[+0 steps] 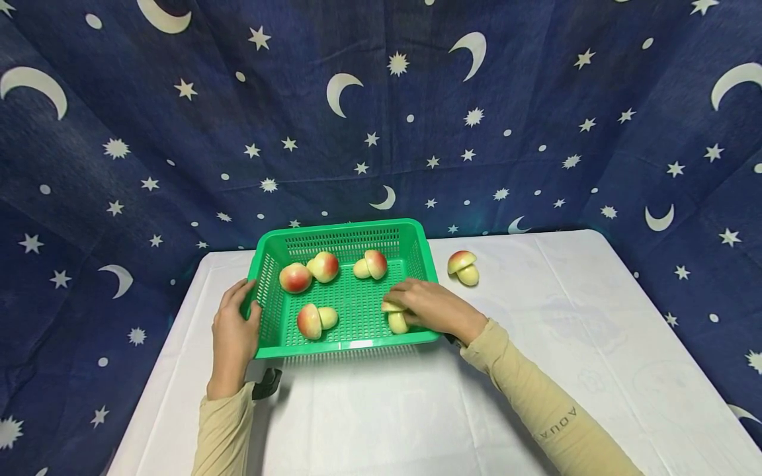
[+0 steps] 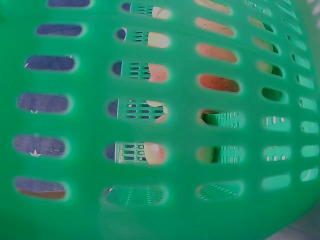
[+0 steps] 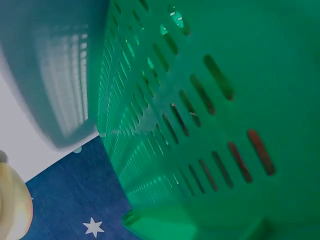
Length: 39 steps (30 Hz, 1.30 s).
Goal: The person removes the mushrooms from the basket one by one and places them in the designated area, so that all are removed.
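Note:
A green plastic basket [image 1: 345,345] with slotted walls sits on the table. At its left rim, my left hand [image 1: 233,328] grips the edge, fingers and thumb on the wall. Over the right side reaches my right hand [image 1: 433,307], holding a mushroom [image 1: 398,322] with a pale yellow stem low inside the basket; its cap is partly hidden by the fingers. Other red-and-yellow mushrooms lie in the basket: one near the front left [image 1: 317,321], one at the back right [image 1: 371,264], and a pair at the back left [image 1: 324,266]. Both wrist views mostly show the basket's wall [image 2: 95,215].
One more mushroom [image 1: 463,267] lies on the white tablecloth [image 1: 381,410], right of the basket. A dark blue curtain [image 1: 381,132] with moons and stars hangs behind the table and at its sides.

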Each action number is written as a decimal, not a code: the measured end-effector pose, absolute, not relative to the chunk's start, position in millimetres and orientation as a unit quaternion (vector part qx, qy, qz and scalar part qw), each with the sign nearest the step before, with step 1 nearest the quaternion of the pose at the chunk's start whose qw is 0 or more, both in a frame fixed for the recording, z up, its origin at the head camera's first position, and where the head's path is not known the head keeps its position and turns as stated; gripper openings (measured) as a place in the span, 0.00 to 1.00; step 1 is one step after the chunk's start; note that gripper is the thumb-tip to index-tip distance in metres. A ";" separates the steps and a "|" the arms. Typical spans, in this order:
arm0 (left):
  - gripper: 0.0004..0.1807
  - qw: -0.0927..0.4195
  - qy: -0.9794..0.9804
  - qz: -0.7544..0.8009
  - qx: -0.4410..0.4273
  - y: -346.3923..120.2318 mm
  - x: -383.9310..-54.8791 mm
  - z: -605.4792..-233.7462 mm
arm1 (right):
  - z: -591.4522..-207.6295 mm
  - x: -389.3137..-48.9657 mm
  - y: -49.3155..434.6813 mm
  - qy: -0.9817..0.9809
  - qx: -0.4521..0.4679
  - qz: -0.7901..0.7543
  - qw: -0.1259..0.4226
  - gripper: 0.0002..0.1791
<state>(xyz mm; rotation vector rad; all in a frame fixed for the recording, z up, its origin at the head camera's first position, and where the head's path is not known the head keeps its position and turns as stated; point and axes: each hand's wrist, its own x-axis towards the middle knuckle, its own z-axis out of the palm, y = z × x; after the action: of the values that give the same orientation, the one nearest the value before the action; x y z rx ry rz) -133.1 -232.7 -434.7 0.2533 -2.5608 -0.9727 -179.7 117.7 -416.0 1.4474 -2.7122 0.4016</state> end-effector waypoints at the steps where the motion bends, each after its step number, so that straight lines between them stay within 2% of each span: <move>1: 0.23 0.194 -0.913 -0.347 0.090 -232.8 -133.2 -434.7 | -415.7 -179.8 118.0 -0.874 0.467 0.131 0.022 0.19; 19: 0.24 0.189 -0.915 -0.345 0.094 -231.6 -132.4 -432.1 | -401.2 -178.0 126.6 -0.873 0.462 0.151 0.037 0.21; 39: 0.23 0.184 -0.913 -0.351 0.097 -230.6 -133.5 -432.2 | -379.9 -174.6 142.8 -0.863 0.461 0.190 0.083 0.24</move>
<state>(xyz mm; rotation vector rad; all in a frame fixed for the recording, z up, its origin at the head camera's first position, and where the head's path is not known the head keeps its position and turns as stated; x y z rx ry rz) -133.5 -230.6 -432.2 0.2732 -2.5741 -0.9904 -174.6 142.8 -379.9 1.3767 -2.5766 0.5679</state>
